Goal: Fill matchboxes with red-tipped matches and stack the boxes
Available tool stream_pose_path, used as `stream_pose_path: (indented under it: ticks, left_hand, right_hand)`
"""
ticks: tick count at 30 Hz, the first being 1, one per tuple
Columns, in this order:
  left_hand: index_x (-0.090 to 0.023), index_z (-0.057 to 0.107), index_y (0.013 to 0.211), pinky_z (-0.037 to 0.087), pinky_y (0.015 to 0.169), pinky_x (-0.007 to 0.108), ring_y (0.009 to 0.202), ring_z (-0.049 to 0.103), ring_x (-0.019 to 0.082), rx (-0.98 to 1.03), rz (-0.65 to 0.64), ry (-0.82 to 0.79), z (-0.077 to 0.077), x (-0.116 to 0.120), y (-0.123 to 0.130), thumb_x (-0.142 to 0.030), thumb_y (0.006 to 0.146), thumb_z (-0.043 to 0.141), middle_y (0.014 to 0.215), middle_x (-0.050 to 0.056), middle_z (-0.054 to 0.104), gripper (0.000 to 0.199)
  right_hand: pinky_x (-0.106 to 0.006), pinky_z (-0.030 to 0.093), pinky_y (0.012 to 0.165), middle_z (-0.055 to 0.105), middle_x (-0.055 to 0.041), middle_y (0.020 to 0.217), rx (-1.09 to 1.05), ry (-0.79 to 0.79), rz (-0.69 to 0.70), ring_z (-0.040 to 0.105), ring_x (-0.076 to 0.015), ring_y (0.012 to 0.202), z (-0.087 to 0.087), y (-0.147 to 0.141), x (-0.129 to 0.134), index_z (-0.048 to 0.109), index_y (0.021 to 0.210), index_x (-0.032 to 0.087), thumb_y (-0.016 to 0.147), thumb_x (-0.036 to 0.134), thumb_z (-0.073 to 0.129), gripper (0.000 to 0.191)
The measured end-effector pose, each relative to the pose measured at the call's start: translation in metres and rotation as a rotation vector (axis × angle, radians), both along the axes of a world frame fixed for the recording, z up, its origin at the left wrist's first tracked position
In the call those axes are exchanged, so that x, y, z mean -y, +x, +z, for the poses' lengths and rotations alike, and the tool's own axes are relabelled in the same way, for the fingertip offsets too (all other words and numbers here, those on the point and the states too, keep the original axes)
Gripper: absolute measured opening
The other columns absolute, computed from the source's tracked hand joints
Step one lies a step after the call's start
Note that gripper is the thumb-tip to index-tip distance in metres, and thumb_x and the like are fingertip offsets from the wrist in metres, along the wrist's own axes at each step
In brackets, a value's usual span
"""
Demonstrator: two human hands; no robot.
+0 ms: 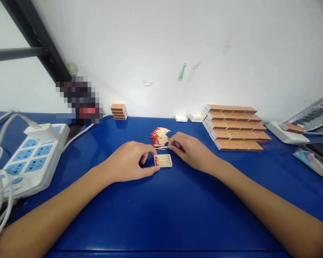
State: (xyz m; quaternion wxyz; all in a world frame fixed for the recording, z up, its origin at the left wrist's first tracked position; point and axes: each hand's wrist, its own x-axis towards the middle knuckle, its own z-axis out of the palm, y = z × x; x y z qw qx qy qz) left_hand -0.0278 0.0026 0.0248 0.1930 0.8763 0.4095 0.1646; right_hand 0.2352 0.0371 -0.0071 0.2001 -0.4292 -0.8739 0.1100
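- Our bare forearms (78, 191) reach in from the lower corners over the blue table (156, 218).
- Our left hand (131, 161) curves around the left end of a small white tray (165, 166), thumb at its near corner and forefinger at its far one, gripping it between them.
- That tray sits on the table between our hands, with matches lying lengthwise inside, red heads to the left.
- Our right hand (187, 148) has thumb and forefinger close together at the plain ends of loose matches (160, 148); we cannot tell whether it pinches them.
- Just beyond the tray lies a heap of matches (160, 136).
- Near the wall we see a short stack of matchboxes (118, 111) on the left and a larger, stepped stack (233, 127) on the right.
- To our left lies a white power strip (29, 179).
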Motion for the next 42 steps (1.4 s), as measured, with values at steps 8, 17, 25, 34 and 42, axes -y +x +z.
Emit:
stream_pose_path:
  ticks: [8, 17, 25, 34, 42]
  left_hand:
    - [-0.022, 0.074, 0.104, 0.039, 0.06, 0.026, 0.058, 0.055, 0.011, 0.001, 0.007, 0.017, -0.001, -0.001, -0.001, -0.045, 0.087, 0.073, 0.067, -0.005, 0.062, 0.028]
    - [-0.021, 0.074, 0.104, 0.037, 0.058, 0.026, 0.059, 0.055, 0.012, -0.001, 0.053, 0.041, -0.002, -0.002, -0.001, -0.045, 0.087, 0.073, 0.065, -0.004, 0.061, 0.029]
    - [-0.021, 0.076, 0.098, 0.038, 0.056, 0.026, 0.055, 0.054, 0.01, 0.019, -0.006, -0.023, 0.001, 0.0, -0.001, -0.046, 0.084, 0.076, 0.064, -0.005, 0.061, 0.028]
    - [-0.021, 0.076, 0.098, 0.038, 0.056, 0.025, 0.054, 0.053, 0.01, 0.023, -0.005, -0.021, 0.0, 0.0, -0.001, -0.046, 0.084, 0.075, 0.064, -0.005, 0.062, 0.029]
    - [-0.021, 0.076, 0.099, 0.039, 0.058, 0.025, 0.056, 0.054, 0.01, 0.011, -0.009, -0.02, 0.0, 0.0, 0.0, -0.045, 0.084, 0.075, 0.065, -0.005, 0.062, 0.028]
  right_hand:
    - [-0.031, 0.044, 0.072, 0.063, -0.0069, 0.105, 0.045, -0.007, -0.034, 0.058, -0.0184, 0.08, 0.014, 0.001, 0.006, 0.057, 0.103, 0.02, 0.107, 0.024, 0.047, 0.011]
    - [-0.03, 0.041, 0.068, 0.064, -0.007, 0.104, 0.082, -0.037, 0.131, 0.06, -0.0175, 0.078, 0.028, -0.013, 0.037, 0.059, 0.104, 0.021, 0.107, 0.023, 0.049, 0.011]
    - [-0.028, 0.037, 0.065, 0.053, 0.0017, 0.077, -0.203, -0.009, -0.043, 0.05, -0.0139, 0.069, 0.005, -0.017, 0.013, 0.066, 0.093, 0.02, 0.1, 0.026, 0.065, 0.009]
    - [-0.027, 0.033, 0.065, 0.058, 0.0002, 0.086, -0.11, -0.055, -0.06, 0.05, -0.0134, 0.07, -0.001, -0.018, 0.006, 0.062, 0.092, 0.02, 0.1, 0.024, 0.064, 0.01]
    - [-0.027, 0.035, 0.066, 0.057, 0.0008, 0.087, -0.147, 0.001, -0.017, 0.049, -0.0125, 0.069, -0.007, -0.016, 0.003, 0.064, 0.098, 0.021, 0.1, 0.021, 0.063, 0.002]
